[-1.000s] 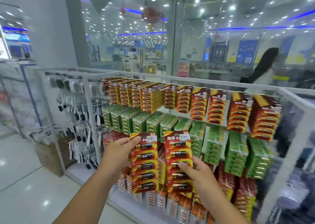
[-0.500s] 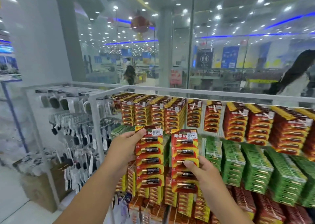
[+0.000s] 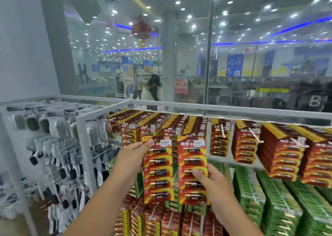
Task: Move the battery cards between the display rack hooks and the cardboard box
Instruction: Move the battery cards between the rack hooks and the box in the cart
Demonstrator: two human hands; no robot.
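1. The left hand point(image 3: 133, 157) pinches one battery card point(image 3: 158, 169) by its upper left edge, fingers closed on it.
2. The right hand point(image 3: 213, 181) grips a second card point(image 3: 193, 171) mid-height, thumb across its face.
3. Both cards hang upright before the rack point(image 3: 179, 108), just under the top-row hooks point(image 3: 222, 130).
4. The cards look stiff, light and likely slick; the hang-holes are too blurred to make out.

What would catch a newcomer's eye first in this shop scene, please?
Two red-and-yellow battery cards stand out at centre, held upright side by side: the left battery card in the left hand, the right battery card in the right hand. Behind them the white wire display rack is packed with red card stacks on the top row and green card stacks below.
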